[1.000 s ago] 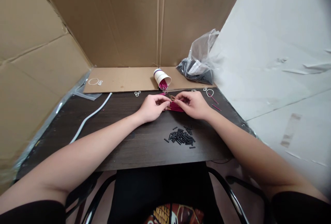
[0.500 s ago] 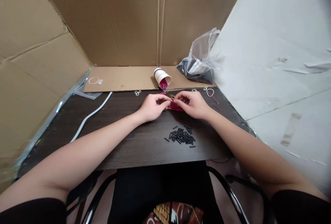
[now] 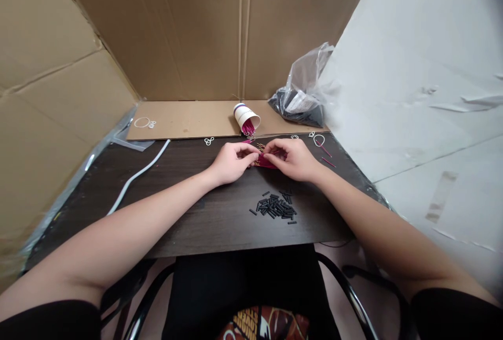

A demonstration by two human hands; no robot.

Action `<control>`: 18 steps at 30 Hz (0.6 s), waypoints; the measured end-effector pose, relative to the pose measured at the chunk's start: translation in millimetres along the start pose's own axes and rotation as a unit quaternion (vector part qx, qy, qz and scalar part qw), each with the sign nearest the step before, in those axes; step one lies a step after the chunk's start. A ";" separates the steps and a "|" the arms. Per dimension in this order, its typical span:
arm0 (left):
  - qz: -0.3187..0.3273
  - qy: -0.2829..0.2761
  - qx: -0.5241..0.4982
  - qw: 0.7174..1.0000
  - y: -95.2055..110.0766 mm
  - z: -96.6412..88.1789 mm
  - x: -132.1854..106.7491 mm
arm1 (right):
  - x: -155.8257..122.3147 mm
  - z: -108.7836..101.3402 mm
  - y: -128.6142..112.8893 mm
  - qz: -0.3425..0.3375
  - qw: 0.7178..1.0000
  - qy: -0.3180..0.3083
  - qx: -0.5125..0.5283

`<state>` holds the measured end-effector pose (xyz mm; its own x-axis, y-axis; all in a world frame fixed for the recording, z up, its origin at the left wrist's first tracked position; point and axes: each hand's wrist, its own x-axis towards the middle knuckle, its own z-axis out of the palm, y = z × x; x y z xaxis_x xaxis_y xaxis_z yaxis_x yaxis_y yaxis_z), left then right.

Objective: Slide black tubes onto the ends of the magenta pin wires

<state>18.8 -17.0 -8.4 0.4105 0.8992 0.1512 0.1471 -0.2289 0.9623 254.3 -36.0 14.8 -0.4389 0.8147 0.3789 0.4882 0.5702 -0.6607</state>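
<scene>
Both hands rest on a dark wooden table (image 3: 184,214) and meet over a small bundle of magenta wires (image 3: 264,161) with golden tips. My left hand (image 3: 231,163) pinches the bundle from the left with curled fingers. My right hand (image 3: 293,157) grips it from the right, its fingers closed and covering most of the wires. A pile of several short black tube pieces (image 3: 276,208) lies just in front of my right wrist.
A tipped paper cup (image 3: 245,118) spills magenta wires onto a cardboard sheet (image 3: 184,120) at the back. A clear plastic bag (image 3: 304,96) of black parts sits back right. A white cable (image 3: 135,176) runs along the left. Small white rings (image 3: 208,142) and loose magenta wires (image 3: 326,152) lie about. Cardboard walls enclose the table.
The right hand has slid a little to the left over the bundle, so less of the magenta wires shows. The left hand has stayed in place.
</scene>
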 end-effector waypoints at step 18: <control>0.011 0.010 0.031 0.999 -3.3 0.4 1.4 | 0.1 -8.7 3.6 -0.031 0.997 0.010 -0.071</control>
<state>19.3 -15.2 -11.5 0.3968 0.9005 0.1780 0.1938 -0.2717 0.9427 262.6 -33.0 18.0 -0.4564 0.7786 0.4306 0.5625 0.6275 -0.5384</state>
